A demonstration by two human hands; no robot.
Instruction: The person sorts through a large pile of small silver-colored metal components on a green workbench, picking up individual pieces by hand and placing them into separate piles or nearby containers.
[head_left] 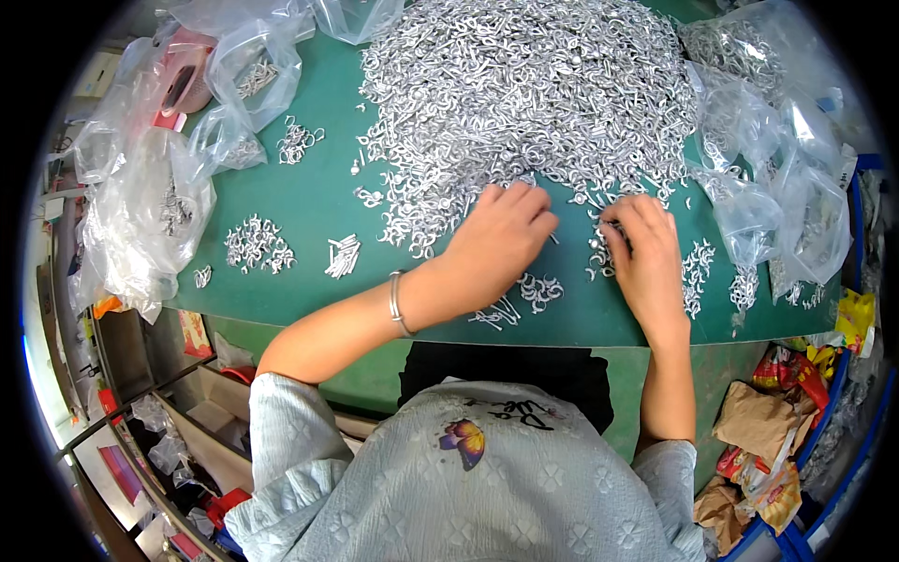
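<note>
A large heap of small silver metal pieces (524, 94), many of them hook- or crescent-shaped, covers the far middle of the green table. At its near edge my left hand (501, 239) has its fingers curled downward and closed. Whatever they pinch is hidden, though a thin silver piece shows beside the fingertips. My right hand (648, 258) is bent over a loose cluster of silver pieces (599, 255), thumb and fingers drawn together; I cannot make out anything between them. Nearer me, below my left hand, lie a group of curved pieces (540, 292) and several thin pins (498, 314).
More sorted groups lie on the table (309, 211): crescent pieces (257, 245), straight pins (343, 255) and looped pieces (298, 140). Clear plastic bags (150, 215) crowd the left side, with a pink container (187, 70) among them. Part-filled bags (777, 178) line the right edge.
</note>
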